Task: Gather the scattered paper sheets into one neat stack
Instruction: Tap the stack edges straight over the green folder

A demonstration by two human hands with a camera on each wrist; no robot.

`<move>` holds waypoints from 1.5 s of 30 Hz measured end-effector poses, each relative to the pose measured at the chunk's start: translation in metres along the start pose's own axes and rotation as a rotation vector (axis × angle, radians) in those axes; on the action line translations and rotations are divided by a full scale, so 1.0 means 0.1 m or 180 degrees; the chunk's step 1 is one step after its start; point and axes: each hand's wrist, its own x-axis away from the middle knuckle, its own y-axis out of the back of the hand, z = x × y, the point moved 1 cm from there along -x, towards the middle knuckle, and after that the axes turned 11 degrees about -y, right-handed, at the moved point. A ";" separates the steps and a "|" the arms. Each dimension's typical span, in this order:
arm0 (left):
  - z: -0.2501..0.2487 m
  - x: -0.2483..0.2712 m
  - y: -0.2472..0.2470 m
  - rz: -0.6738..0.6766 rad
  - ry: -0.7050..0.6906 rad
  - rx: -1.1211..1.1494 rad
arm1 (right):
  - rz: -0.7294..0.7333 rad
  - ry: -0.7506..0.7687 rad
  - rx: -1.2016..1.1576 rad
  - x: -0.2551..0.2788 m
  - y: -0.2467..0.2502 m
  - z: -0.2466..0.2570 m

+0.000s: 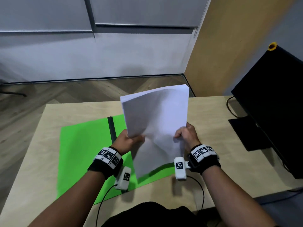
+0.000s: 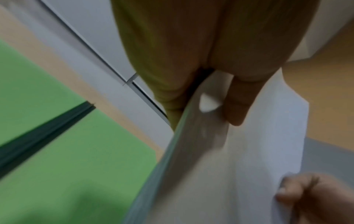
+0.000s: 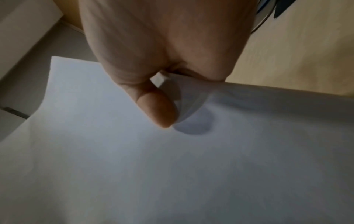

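Both hands are clamped on the paper sheets, which I have lifted off the tabletop and hold tilted above the green mat. My left hand pinches the left edge of the bundle, thumb on the near face and fingers behind it; the left wrist view shows that thumb pressed flat on the top sheet. My right hand pinches the right edge the same way, and the right wrist view shows the paper puckering under its thumb. The sheets look light and limp: the bundle bows and creases between my two grips, and one lower sheet hangs out of line toward the mat. I judge them slick against each other, so a loose pinch would let them fan or slide. Holding both long edges near the middle seems right; to square them I would loosen the grip slightly and tap the bottom edge on the tabletop. A black monitor stands well apart on the right.
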 end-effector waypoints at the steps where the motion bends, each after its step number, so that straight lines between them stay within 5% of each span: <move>1: 0.00 -0.01 -0.01 -0.0073 0.0019 0.0036 | 0.0070 -0.0007 -0.0098 -0.03 0.02 -0.01; 6: 0.07 -0.05 0.01 -0.0738 0.0230 0.0805 | 0.0632 -0.0433 -0.0064 -0.07 0.25 -0.22; 10: 0.23 -0.05 0.05 -0.1528 0.0567 0.1462 | 0.1063 -0.0730 -0.0962 -0.02 0.30 -0.45; 15: 0.47 -0.01 0.00 -0.1513 0.1215 0.1839 | 0.0893 -0.0817 -0.1961 0.11 0.12 -0.51; 22: 0.59 0.14 -0.11 -0.1670 0.1522 0.1788 | 0.0518 -0.1116 -0.1198 0.17 -0.18 -0.74; 31: 0.86 0.40 0.39 -0.1990 0.1574 0.1894 | 0.0602 -0.2118 -0.0330 0.17 0.51 -1.10; 34: 1.00 0.45 0.54 -0.1676 0.1890 0.1334 | 0.0527 -0.2292 -0.0062 0.22 0.66 -1.15; 39: 0.94 0.36 0.42 -0.0027 0.1854 -0.0500 | 0.0241 -0.2394 0.0028 0.21 0.68 -1.19; 45: 0.96 0.28 0.35 0.0082 0.2103 -0.1284 | 0.0017 -0.2222 -0.0457 0.18 0.63 -1.22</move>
